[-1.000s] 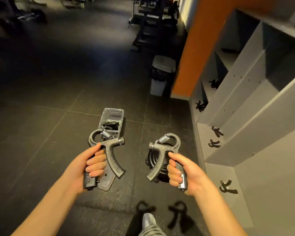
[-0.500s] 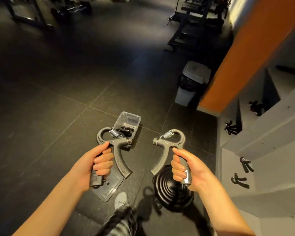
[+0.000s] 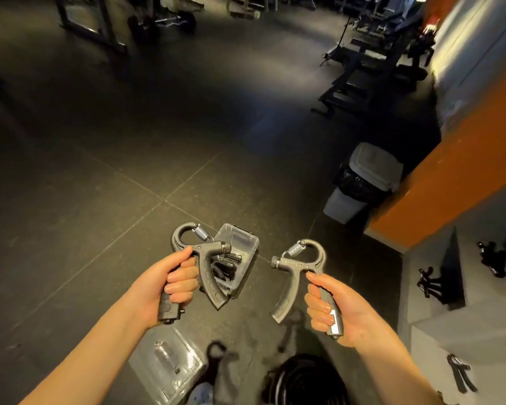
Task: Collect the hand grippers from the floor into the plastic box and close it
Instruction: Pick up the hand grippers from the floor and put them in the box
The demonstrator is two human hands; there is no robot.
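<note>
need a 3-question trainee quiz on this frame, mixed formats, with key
1. True or false: the plastic box is closed.
2. The two grey hand grippers are held: A) both in the left hand B) both in the right hand C) one in each hand
3. Fill in: the clear lid lies on the ____, apart from the box.
Key: 1 false, it stands open. 2 C. 3 floor.

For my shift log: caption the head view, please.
Left hand grips one hand gripper, right hand a second hand gripper; plastic box open on the floor, lid apart.
</note>
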